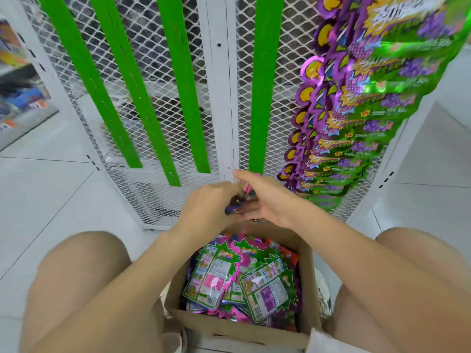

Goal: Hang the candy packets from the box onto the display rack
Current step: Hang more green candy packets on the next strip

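A cardboard box (308, 284) sits on the floor between my knees, filled with several green, pink and purple candy packets (214, 276). Above its far edge my left hand (211, 212) grips a small purple and pink packet (242, 197), mostly hidden by my fingers. My right hand (265, 200) meets it from the right with straight fingers touching the packet. Both hands are just below the lower end of a green hanging strip (262, 98) on the white mesh display rack (221, 98). A full column of purple and green packets (356, 110) hangs at the right.
Three other bare green strips (175, 85) run down the mesh panel to the left. White tiled floor (51, 187) surrounds the rack. A shelf with goods (17, 85) is at the far left. A white shoe (323, 291) shows beside the box.
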A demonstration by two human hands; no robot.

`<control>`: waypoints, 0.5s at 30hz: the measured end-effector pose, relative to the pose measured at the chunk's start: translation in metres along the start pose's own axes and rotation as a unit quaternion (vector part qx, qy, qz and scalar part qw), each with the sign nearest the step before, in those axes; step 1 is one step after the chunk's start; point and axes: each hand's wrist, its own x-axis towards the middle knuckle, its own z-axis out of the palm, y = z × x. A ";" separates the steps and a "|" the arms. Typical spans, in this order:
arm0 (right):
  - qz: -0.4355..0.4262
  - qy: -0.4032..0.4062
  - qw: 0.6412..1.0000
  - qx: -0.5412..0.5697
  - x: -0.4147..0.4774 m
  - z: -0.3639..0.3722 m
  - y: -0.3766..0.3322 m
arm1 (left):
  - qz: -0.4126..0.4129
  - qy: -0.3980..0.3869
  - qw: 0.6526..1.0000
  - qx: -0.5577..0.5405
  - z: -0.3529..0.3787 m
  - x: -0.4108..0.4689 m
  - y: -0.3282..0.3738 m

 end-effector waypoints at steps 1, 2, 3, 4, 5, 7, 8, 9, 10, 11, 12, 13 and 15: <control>-0.026 -0.002 1.000 -0.004 -0.001 -0.002 -0.005 | 0.014 -0.028 0.999 -0.010 -0.010 0.003 0.004; -0.060 0.001 0.998 -0.034 -0.001 -0.007 -0.009 | 0.025 -0.067 0.997 -0.033 -0.020 0.008 0.006; -0.101 0.019 0.988 -0.113 -0.002 -0.013 -0.014 | 0.032 -0.104 0.992 -0.067 -0.030 0.013 0.007; -0.141 0.048 0.966 -0.212 -0.001 -0.021 -0.021 | 0.032 -0.130 0.985 -0.109 -0.039 0.018 0.007; -0.165 0.070 0.930 -0.322 -0.002 -0.029 -0.028 | 0.025 -0.134 0.979 -0.151 -0.045 0.024 0.007; -0.167 0.100 0.847 -0.495 -0.006 -0.045 -0.041 | 0.000 -0.062 0.977 -0.203 -0.043 0.042 0.006; -0.173 0.110 0.810 -0.549 -0.006 -0.053 -0.044 | -0.014 0.002 0.980 -0.199 -0.036 0.053 0.005; -0.182 0.120 0.781 -0.585 -0.006 -0.059 -0.046 | -0.031 0.067 0.981 -0.182 -0.026 0.065 0.004; -0.188 0.124 0.762 -0.607 -0.010 -0.062 -0.047 | -0.049 0.123 0.978 -0.162 -0.016 0.076 0.006; -0.188 0.130 0.748 -0.624 -0.011 -0.064 -0.048 | -0.061 0.167 0.974 -0.143 -0.005 0.087 0.009; -0.191 0.138 0.731 -0.640 -0.010 -0.066 -0.048 | -0.069 0.196 0.970 -0.123 0.006 0.097 0.013; -0.183 0.149 0.715 -0.658 -0.009 -0.067 -0.049 | -0.077 0.218 0.968 -0.101 0.015 0.106 0.018; -0.169 0.165 0.703 -0.671 -0.006 -0.071 -0.052 | -0.098 0.264 0.958 -0.061 0.029 0.122 0.030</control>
